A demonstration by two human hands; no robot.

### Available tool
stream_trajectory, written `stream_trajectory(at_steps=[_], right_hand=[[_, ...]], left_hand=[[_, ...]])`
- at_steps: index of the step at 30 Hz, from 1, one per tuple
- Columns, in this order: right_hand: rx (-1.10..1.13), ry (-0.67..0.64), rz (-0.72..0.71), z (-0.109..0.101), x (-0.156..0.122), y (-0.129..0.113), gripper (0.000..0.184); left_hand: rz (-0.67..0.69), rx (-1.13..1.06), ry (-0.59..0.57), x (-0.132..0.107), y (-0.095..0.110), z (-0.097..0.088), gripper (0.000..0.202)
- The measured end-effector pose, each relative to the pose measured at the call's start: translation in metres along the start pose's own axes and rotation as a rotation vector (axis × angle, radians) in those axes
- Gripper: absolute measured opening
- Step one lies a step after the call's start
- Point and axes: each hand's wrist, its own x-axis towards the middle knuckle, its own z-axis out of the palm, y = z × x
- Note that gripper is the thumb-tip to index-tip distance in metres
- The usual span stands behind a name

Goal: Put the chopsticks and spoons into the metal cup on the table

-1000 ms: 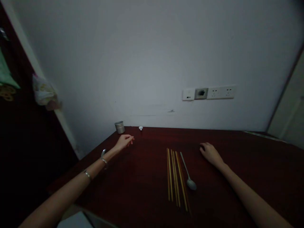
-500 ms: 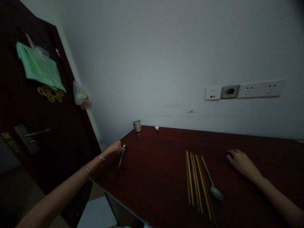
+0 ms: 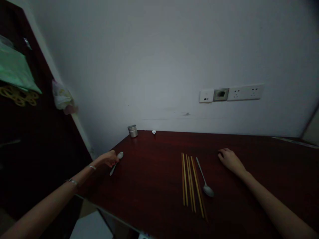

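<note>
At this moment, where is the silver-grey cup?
In the head view, the silver-grey cup stands at the far left corner of the table, beyond the left hand.

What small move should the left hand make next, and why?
I'd probably settle the left hand securely on the spoon beside it before any lift: the hand overlaps the spoon's neck, just below the bowl, but a closed grip isn't clear.

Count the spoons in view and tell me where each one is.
2. One spoon is at the left hand; the other spoon lies on the table, just right of the chopsticks.
</note>
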Motion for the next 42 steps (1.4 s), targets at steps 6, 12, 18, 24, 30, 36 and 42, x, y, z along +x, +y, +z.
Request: stream_trajectory(at_steps=[6, 12, 18, 24, 30, 36, 42], right_hand=[[0.015, -0.045, 0.043, -0.008, 0.000, -0.006, 0.035], [0.050, -0.046, 0.083, -0.012, -0.001, -0.010, 0.034], [0.069, -0.050, 0.089, -0.017, -0.003, -0.014, 0.035], [0.090, -0.044, 0.105, -0.020, -0.004, -0.016, 0.033], [0.134, -0.024, 0.120, -0.021, -0.002, -0.013, 0.031], [0.267, -0.087, 0.226, -0.029, 0.006, -0.013, 0.026], [1.029, -0.122, 0.396, -0.045, 0.023, -0.053, 0.018]], left_hand=[[0.104, -0.191, -0.207, -0.005, 0.032, -0.012, 0.022], [0.328, -0.328, -0.345, -0.017, 0.114, 0.015, 0.024], [0.550, -0.390, -0.264, -0.022, 0.206, 0.069, 0.024], [0.730, -0.628, -0.317, -0.021, 0.286, 0.127, 0.025], [0.780, -0.812, -0.282, -0.013, 0.330, 0.165, 0.024], [0.746, -0.928, -0.233, 0.005, 0.329, 0.171, 0.027], [0.714, -0.986, -0.151, 0.010, 0.327, 0.167, 0.025]])
